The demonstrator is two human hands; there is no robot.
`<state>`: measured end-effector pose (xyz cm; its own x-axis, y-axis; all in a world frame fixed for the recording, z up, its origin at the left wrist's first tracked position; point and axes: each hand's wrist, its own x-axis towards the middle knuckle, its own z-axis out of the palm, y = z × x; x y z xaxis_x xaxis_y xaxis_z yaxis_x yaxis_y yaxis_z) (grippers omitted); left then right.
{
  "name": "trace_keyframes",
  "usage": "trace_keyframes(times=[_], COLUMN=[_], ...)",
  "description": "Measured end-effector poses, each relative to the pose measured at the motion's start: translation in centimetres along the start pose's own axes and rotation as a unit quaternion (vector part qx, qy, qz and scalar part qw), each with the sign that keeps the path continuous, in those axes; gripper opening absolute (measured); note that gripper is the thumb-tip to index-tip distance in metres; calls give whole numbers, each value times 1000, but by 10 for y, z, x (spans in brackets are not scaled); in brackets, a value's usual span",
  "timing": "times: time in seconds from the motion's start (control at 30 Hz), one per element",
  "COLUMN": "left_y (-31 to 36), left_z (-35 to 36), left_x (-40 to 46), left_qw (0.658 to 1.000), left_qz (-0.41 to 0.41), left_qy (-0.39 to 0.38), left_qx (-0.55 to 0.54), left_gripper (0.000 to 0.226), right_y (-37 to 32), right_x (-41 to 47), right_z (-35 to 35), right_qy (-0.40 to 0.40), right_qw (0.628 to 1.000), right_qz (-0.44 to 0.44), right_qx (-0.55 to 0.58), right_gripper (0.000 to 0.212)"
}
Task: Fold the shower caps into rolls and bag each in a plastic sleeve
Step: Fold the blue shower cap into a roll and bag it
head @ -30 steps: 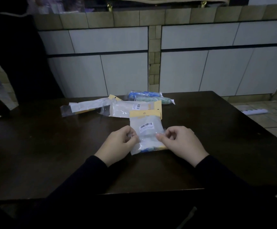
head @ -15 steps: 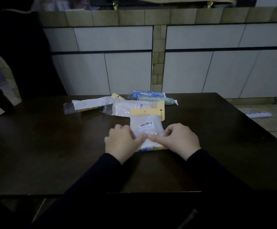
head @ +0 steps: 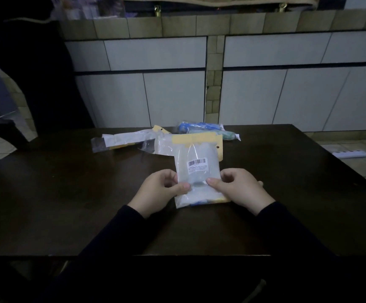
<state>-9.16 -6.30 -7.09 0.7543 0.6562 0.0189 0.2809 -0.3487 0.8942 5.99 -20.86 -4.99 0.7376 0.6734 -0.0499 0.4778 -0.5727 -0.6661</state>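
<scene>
Moved: plastic sleeve (head: pixel 196 169), flat on the table (head: pixel 68 193) before, now tilted up.
Left hand (head: pixel 158 190): pinching sleeve's left edge.
Right hand (head: pixel 240 189): pinching right edge.
Far edge: bagged shower caps (head: pixel 201 127), more sleeves (head: pixel 123 138).

Glossy clear plastic sleeve (head: pixel 196 171) with yellow paper header, dark polished wood table (head: pixel 68 204), matt tiled wall (head: pixel 155 84)
</scene>
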Motion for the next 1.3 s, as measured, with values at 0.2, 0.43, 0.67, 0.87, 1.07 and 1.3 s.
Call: trace_keyframes(times=[0.2,0.43,0.67,0.87,1.07,1.3], left_y=[8,8,20,42,31,21], left_z=[-4,-6,7,23,18,26], left_x=[-1,3,0,-14,-5,9], left_qw=[991,991,962,972,966,966], left_qz=[18,23,119,130,79,32], left_qy=[2,38,237,111,118,46], left_qx=[-135,-129,63,-161,-215,-251], left_gripper=[14,21,21,35,14,19], right_y=[-3,-9,-16,-31,-16,-6], right_x=[-10,-8,-5,-19,-6,-2], right_z=[-2,-10,-2,4,-4,-12], right_qy=[10,-54,40,-28,87,7], right_qw=[981,943,947,923,963,957], right_qz=[-104,-9,-67,-228,-126,-45], right_qx=[164,329,311,307,220,288], right_gripper=[22,29,25,29,27,24])
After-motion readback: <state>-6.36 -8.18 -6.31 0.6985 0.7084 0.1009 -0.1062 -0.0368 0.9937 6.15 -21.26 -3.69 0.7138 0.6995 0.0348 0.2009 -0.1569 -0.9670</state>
